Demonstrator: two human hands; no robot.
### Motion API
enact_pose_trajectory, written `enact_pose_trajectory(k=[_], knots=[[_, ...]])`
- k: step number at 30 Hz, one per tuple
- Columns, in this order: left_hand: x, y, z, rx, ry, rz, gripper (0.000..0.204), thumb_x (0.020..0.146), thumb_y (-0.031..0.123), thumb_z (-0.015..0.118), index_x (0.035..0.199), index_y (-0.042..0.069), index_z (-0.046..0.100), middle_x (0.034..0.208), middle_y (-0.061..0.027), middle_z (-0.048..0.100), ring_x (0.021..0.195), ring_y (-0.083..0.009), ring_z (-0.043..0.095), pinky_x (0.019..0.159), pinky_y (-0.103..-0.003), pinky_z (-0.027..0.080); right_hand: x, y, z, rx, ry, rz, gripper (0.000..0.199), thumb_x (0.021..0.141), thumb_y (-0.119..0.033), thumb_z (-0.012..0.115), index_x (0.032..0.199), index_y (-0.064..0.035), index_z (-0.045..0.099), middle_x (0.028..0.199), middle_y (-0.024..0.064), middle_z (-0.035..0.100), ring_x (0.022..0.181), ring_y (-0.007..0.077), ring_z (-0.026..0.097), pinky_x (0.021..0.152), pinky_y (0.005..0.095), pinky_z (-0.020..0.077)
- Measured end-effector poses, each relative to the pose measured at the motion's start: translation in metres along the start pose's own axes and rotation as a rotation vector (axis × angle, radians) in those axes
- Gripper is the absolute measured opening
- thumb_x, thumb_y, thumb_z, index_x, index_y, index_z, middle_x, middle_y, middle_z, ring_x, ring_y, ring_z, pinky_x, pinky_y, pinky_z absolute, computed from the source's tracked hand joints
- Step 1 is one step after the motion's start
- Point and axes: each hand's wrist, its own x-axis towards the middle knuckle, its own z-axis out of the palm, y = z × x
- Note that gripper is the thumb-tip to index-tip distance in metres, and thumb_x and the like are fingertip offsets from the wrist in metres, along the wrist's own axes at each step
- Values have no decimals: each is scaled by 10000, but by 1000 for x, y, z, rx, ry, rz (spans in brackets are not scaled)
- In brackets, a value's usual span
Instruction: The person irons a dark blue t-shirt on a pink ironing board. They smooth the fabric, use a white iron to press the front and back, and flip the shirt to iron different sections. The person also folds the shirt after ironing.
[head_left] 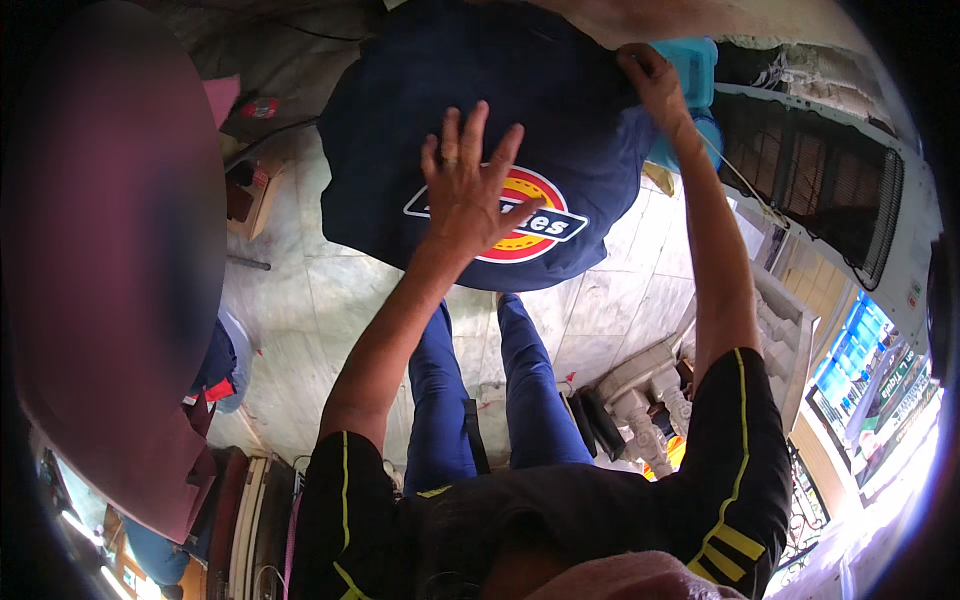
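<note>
A dark navy cloth [390, 110], perhaps a T-shirt, lies spread out in front of me over a support that it hides. A round red and yellow printed emblem [525, 240] with a dark band marks its near part. My left hand [468, 195] rests on the cloth with its fingers spread, partly covering the emblem; a ring is on one finger. At the far right edge of the cloth, my right hand [655, 88] has its fingers bent and closed on the fabric.
Light blue plastic containers [690, 70] stand beside my right hand. Right of them is a grey casing with dark mesh [810, 170]. White balusters [650, 400] are at lower right. A large blurred maroon shape [110, 250] fills the left. Pale tiles [300, 290] cover the floor.
</note>
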Motion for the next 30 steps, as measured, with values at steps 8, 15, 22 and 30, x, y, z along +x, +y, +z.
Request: enact_pose_trajectory(k=[8,15,22,30], knots=[[-22,8,35,11,-127,44,946,749,734,658,1532,302,348,1636,-168,187,1503,-420,164,1152,-684,109,37,51,-17,5,103,-33,307,967,-270,611,1171,-45,653,997,107,703,917,215,651,850,327,503],[-15,1,30,-40,-26,7,782,839,651,628,1470,225,447,1575,-157,320,1429,-387,318,1089,-644,231,7,61,-3,-138,24,147,361,992,-375,576,1207,-98,664,1027,159,715,956,240,688,868,364,516],[33,-72,-16,295,342,-255,377,967,191,547,1315,53,590,1376,-152,570,1343,-290,464,1103,-501,319,-1,-25,18,-355,437,-397,314,962,-274,612,1171,-41,629,1157,182,656,1095,381,608,903,443,482],[-57,-27,8,137,143,-263,614,926,541,571,1461,257,472,1593,-150,278,1450,-444,244,1057,-704,240,-126,-137,121,-609,-217,-513,584,925,-388,618,1466,-248,449,1586,44,321,1489,346,226,1172,574,217]])
